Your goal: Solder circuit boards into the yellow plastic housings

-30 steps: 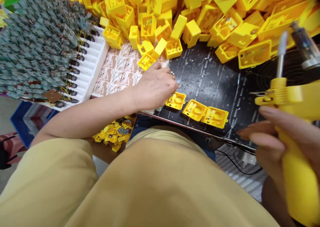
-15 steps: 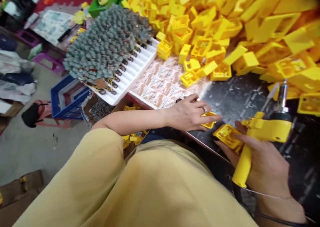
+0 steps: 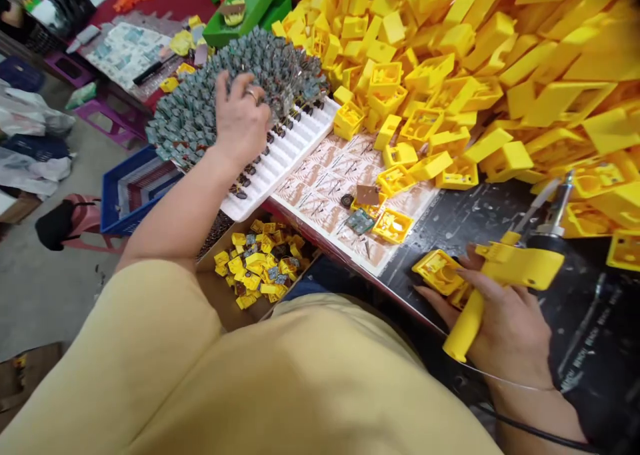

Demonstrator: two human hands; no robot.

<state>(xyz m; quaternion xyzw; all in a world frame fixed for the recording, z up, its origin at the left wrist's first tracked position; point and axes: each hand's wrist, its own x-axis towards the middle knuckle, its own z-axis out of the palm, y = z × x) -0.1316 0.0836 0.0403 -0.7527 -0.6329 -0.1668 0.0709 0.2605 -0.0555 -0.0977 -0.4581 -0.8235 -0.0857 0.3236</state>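
In the head view, the left hand [image 3: 243, 121] is stretched out away from the body and lies on the heap of small grey-green circuit boards [image 3: 200, 108], palm down, its fingers [image 3: 235, 85] spread and curled into the pile; whether a board is already pinched between them cannot be told, since the back of the hand hides the fingertips. The heap sits on a white ribbed tray [image 3: 285, 155] whose long axis runs slantwise, from just below the wrist up and away to the right of the hand. Of the two hands, the left is plainly the nearer to the boards; the right hand [image 3: 505, 321] is well apart from them, close to the body at the near edge of the counter [image 3: 450, 225]. That right hand is closed around the handle of a yellow hot-air tool [image 3: 505, 275], whose metal nozzle points up and away from the palm, and its fingertips also touch a yellow housing [image 3: 437, 271] lying open side up just to the left of the tool. Between the two hands, on the patterned sheet [image 3: 320, 181], lie a loose board [image 3: 359, 221] and another open housing [image 3: 393, 226], nearer to the right hand than to the left. Beyond both hands rises a large pile of yellow housings [image 3: 450, 61].
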